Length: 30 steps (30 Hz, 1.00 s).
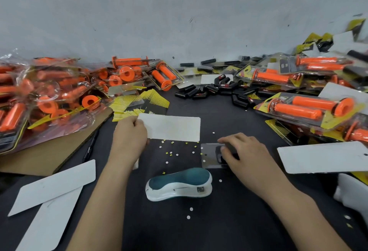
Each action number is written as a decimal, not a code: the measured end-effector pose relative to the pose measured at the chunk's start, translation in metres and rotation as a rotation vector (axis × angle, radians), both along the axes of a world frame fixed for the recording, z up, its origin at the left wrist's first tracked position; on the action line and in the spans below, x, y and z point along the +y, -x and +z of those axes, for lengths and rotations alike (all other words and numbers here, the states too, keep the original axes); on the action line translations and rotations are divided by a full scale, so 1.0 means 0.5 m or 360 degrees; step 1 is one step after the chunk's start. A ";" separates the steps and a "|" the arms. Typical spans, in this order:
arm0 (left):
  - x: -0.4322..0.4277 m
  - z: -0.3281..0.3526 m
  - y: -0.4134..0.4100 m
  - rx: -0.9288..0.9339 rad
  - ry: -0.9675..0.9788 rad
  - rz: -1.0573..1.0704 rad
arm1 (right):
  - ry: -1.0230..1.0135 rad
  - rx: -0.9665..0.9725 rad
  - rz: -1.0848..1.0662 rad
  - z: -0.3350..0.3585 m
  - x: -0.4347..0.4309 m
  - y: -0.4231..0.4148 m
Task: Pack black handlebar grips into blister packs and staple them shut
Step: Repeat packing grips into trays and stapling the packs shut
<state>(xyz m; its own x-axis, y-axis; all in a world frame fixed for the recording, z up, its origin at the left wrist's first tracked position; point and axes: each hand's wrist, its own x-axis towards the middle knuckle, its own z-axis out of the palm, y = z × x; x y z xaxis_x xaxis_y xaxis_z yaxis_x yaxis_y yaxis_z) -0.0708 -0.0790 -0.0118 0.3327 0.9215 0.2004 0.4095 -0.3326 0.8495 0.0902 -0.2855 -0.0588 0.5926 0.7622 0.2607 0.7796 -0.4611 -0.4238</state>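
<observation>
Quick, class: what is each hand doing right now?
Left hand: pinches the white card.
Right hand: fingers over a black piece on the clear blister; hold cannot be told.

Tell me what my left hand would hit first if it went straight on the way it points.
Probably the loose yellow-and-black printed cards lying just beyond the left hand, which pinches the white card; depth is hard to judge.
</observation>
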 end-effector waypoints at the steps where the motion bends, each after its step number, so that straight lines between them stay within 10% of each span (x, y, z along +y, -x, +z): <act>1: 0.001 -0.002 -0.001 0.0062 0.0032 -0.0030 | 0.0057 -0.0040 -0.0006 -0.005 -0.002 0.001; 9: -0.022 -0.014 -0.022 0.0609 -0.0114 -0.0104 | 0.0195 -0.0116 -0.0088 -0.026 -0.002 0.012; 30: -0.038 -0.050 -0.057 0.0665 -0.0450 0.0142 | 0.0133 -0.0066 -0.0046 -0.029 -0.005 0.010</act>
<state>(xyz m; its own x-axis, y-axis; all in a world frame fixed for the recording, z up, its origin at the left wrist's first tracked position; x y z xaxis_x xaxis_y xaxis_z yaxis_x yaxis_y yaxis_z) -0.0425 -0.0978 -0.0369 0.3605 0.8788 0.3126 0.7323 -0.4742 0.4888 0.0852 -0.2881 -0.0732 0.6046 0.7651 0.2215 0.7815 -0.5161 -0.3505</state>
